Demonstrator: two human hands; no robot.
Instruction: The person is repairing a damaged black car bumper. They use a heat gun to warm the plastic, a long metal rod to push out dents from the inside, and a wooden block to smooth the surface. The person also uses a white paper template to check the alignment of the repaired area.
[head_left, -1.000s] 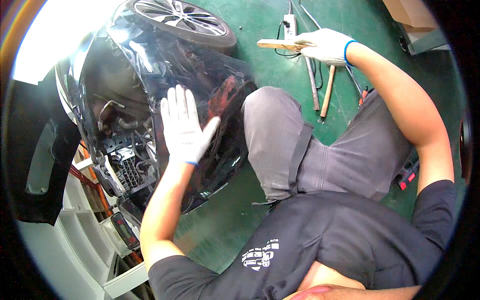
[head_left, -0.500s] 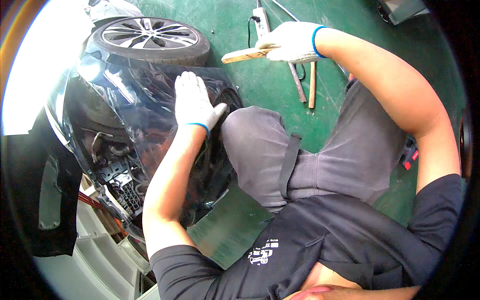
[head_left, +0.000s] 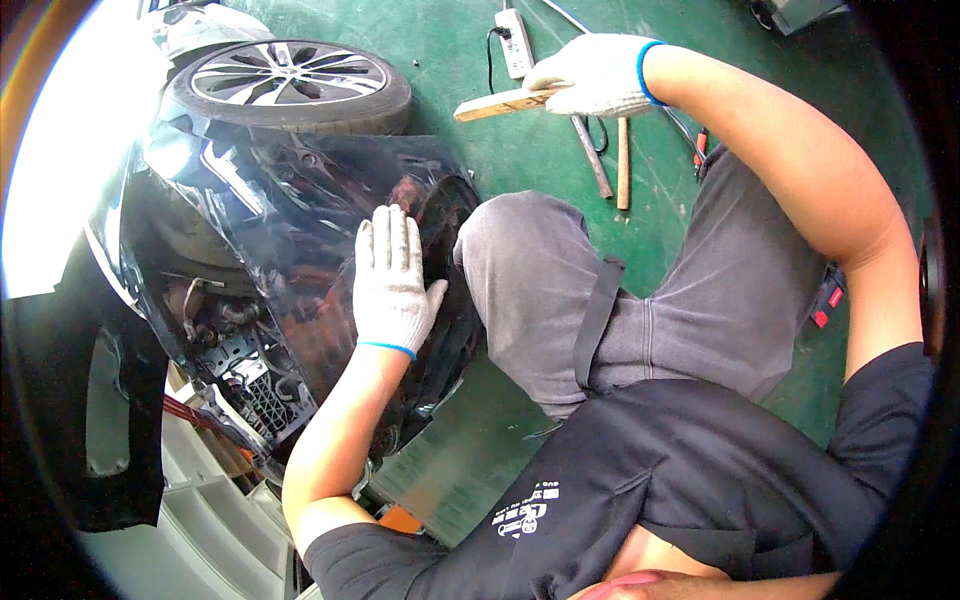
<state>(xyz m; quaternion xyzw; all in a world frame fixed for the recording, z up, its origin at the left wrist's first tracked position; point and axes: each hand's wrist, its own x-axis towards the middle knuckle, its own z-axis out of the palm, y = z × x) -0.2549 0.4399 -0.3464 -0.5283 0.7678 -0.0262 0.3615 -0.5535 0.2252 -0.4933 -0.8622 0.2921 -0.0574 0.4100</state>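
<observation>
My left hand [head_left: 395,285], in a white knit glove with a blue cuff, lies flat with its fingers stretched out on a dark, glossy car body panel [head_left: 270,200]. The panel is creased and scuffed, with reddish patches showing. My right hand [head_left: 600,75], gloved the same way, is raised over the floor beyond my knees. It grips a flat piece of wood [head_left: 500,104], whose free end points left toward the panel. A car wheel [head_left: 290,85] with a silver and black rim adjoins the panel's far edge.
Two wooden handles [head_left: 623,165] lie on the green floor [head_left: 440,60] below my right hand. A white power strip [head_left: 514,48] with a black cord is beyond them. An orange-handled tool [head_left: 701,143] sits by my right knee. Exposed car parts [head_left: 255,390] show at the left.
My left hand has slid nearer to me along the panel, staying flat. My right hand still holds the wood and has shifted slightly right. The view has shifted a little.
</observation>
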